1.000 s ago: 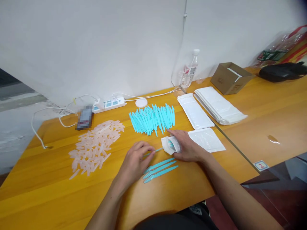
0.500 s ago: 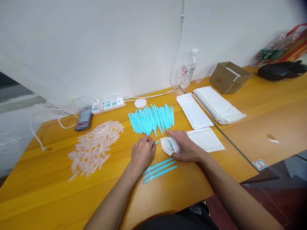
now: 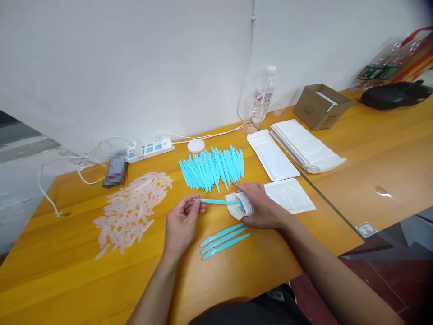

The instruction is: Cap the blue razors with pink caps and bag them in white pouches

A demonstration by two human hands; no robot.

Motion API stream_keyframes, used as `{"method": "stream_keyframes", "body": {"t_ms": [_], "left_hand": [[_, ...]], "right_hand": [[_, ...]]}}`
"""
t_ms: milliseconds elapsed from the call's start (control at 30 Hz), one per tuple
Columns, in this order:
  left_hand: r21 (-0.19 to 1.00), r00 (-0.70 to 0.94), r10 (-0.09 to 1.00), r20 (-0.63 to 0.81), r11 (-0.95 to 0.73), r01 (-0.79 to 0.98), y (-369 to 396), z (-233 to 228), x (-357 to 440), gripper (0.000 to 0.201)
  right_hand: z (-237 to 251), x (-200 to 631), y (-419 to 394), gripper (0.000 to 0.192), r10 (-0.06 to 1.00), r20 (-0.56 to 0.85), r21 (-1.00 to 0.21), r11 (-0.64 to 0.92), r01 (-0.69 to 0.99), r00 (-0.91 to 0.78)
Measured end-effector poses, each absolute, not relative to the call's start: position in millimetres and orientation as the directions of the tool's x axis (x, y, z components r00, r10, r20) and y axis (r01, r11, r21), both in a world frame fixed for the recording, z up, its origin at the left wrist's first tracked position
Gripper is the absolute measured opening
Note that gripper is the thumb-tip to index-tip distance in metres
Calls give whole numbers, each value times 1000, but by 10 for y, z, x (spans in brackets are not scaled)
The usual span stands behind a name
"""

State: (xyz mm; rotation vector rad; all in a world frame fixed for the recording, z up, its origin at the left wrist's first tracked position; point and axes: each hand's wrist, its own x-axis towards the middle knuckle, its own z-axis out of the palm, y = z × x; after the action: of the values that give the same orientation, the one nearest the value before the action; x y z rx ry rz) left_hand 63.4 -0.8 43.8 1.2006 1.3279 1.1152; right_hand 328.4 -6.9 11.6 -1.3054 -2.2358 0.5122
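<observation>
Head view. Your left hand (image 3: 184,219) is in a narrow pinch: thumb and fingertips meet on the near end of a teal stick (image 3: 214,201), the other fingers loosely curled. Your right hand (image 3: 263,205) is half curled round a white pouch (image 3: 232,210), fingers along its far side, thumb at its near side, mouth turned toward your left hand. The stick spans the gap between your hands, free end at the pouch mouth; how far in it reaches, cannot tell. More teal shows inside.

On your side of the gap, three loose sticks (image 3: 225,242) lie side by side. Beyond your hands sits the teal pile (image 3: 212,169); left of your left hand, the pink pile (image 3: 135,210). A flat packet (image 3: 290,195) lies just past your right hand.

Handling, judged by eye: stick looks light, thin, fairly stiff, probably smooth plastic. Held by one end, it may swivel; pinch the flat shaft slightly farther in, thumb opposing fingers. Breakage seems unlikely. Pouch looks soft and easily crumpled: support both sides lightly near the mouth, since a hard squeeze would probably collapse it and the loose flap could snag your stick's tip.
</observation>
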Motion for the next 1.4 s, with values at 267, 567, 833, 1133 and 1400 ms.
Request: {"method": "stream_keyframes", "body": {"t_ms": [267, 567, 833, 1133, 1400], "left_hand": [[868, 377, 926, 38, -218, 446, -14, 187, 1306, 20], [565, 538, 839, -86, -403, 719, -186, 381, 1044, 14], [678, 550, 835, 1, -405, 614, -222, 542, 826, 11], [995, -31, 999, -40, 42, 91, -76, 514, 523, 45], [823, 397, 917, 39, -254, 507, -103, 195, 1295, 29]], "right_hand": [[140, 3252, -83, 91, 866, 255, -540, 496, 680, -429], [91, 3282, -70, 98, 867, 247, -538, 494, 683, -433], [98, 3316, -95, 98, 880, 228, -537, 470, 701, -416], [100, 3280, -101, 100, 879, 233, -567, 471, 676, -417], [118, 3215, -109, 97, 866, 247, -555, 494, 669, -435]]}}
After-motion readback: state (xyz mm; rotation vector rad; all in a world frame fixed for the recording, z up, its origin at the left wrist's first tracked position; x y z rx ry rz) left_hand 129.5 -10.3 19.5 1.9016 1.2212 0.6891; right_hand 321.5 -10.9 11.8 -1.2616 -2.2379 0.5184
